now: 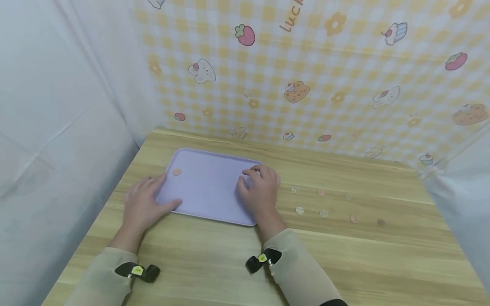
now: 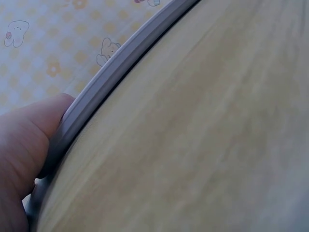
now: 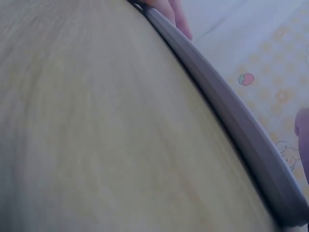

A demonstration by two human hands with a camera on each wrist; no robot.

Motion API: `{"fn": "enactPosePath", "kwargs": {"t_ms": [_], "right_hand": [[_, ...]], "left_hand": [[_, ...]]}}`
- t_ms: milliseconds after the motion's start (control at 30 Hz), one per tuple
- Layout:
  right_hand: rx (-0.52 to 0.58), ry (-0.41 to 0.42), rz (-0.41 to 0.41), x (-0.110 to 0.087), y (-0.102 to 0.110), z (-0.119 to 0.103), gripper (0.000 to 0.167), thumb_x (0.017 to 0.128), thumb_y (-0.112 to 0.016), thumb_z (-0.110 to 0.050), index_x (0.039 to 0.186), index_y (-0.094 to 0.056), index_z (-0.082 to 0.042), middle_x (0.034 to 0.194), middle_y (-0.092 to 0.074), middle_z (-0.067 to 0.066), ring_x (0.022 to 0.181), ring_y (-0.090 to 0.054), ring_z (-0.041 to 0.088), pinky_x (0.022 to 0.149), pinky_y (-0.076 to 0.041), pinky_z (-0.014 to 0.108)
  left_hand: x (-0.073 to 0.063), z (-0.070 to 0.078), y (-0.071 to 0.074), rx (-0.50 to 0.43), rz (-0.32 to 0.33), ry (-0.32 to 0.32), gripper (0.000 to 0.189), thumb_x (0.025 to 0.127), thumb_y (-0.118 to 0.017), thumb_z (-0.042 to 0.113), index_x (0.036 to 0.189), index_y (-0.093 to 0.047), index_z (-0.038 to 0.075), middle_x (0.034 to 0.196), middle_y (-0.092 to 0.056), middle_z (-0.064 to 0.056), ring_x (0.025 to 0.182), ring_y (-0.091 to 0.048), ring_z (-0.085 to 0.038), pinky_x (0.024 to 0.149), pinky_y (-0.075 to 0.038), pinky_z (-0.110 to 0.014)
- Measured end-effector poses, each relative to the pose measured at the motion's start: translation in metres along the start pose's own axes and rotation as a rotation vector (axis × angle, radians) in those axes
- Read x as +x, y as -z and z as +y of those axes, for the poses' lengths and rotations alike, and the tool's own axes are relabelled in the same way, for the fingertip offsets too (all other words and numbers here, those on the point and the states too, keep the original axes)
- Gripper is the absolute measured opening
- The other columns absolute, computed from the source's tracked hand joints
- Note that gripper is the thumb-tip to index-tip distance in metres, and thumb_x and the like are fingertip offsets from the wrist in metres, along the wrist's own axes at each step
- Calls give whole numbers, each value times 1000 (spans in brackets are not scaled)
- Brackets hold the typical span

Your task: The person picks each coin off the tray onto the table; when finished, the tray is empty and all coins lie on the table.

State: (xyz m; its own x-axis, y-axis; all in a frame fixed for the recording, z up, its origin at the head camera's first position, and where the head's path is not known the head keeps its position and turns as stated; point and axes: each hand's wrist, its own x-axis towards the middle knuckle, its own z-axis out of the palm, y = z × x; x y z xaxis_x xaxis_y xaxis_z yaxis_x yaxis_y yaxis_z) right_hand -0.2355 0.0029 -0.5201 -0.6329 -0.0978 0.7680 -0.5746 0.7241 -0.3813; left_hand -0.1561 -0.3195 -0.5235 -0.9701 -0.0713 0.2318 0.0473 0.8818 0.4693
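A light purple tray (image 1: 210, 182) lies flat on the wooden table. One copper-coloured coin (image 1: 177, 171) rests at its left side. My left hand (image 1: 142, 203) holds the tray's near left corner, fingers along the left edge and thumb at the near rim. In the left wrist view the thumb (image 2: 29, 140) touches the rim. Over the tray's right side is my right hand (image 1: 262, 189), its fingers loosely bent and thumb apart from the index finger. No object shows between them; its underside is hidden. In the right wrist view the tray rim (image 3: 217, 101) runs diagonally.
Right of the tray, several coins lie in two rough rows, among them a silver coin (image 1: 299, 210) and a copper one (image 1: 354, 219). One is partly hidden by the right wrist. A yellow checked cloth (image 1: 268, 59) hangs behind the table (image 1: 214, 263); white cloth (image 1: 57, 127) hangs at the left.
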Motion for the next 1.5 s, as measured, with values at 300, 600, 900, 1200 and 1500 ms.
{"fn": "enactPosePath", "kwargs": {"t_ms": [300,600,900,1200,1500], "right_hand": [[-31,55,-55,5,-9,-18,8,85,-81,-19,89,-83,-12,97,-73,5,99,-67,29,91,-48,55],[-27,36,-129,5,-23,-32,10,84,-81,-23,89,-84,-15,96,-74,2,95,-65,27,86,-49,52],[63,-55,-198,6,-48,-53,9,82,-82,-21,90,-84,-17,94,-73,-1,93,-66,24,82,-50,48],[70,-85,-289,11,-66,-76,13,84,-84,-21,97,-85,-18,105,-70,1,101,-64,24,87,-52,44],[-73,-179,-570,16,-75,-90,38,98,-73,-40,135,-76,-31,140,-61,5,129,-53,28,107,-44,47]], "left_hand": [[-3,3,1,-1,-8,39,102,80,-84,64,159,-51,8,155,-52,-28,145,-38,-55,110,-25,-80],[-4,15,-9,-24,7,56,100,78,-87,59,157,-53,7,153,-55,-25,146,-39,-52,113,-24,-77],[-1,30,-16,9,-10,14,100,78,-85,59,157,-52,7,151,-58,-25,146,-41,-49,116,-25,-73],[2,41,-23,30,-57,15,105,78,-85,60,162,-46,10,154,-55,-23,149,-38,-46,121,-20,-71],[1,45,-22,23,-52,18,106,77,-85,60,163,-46,11,154,-55,-21,150,-36,-45,122,-17,-70]]}}
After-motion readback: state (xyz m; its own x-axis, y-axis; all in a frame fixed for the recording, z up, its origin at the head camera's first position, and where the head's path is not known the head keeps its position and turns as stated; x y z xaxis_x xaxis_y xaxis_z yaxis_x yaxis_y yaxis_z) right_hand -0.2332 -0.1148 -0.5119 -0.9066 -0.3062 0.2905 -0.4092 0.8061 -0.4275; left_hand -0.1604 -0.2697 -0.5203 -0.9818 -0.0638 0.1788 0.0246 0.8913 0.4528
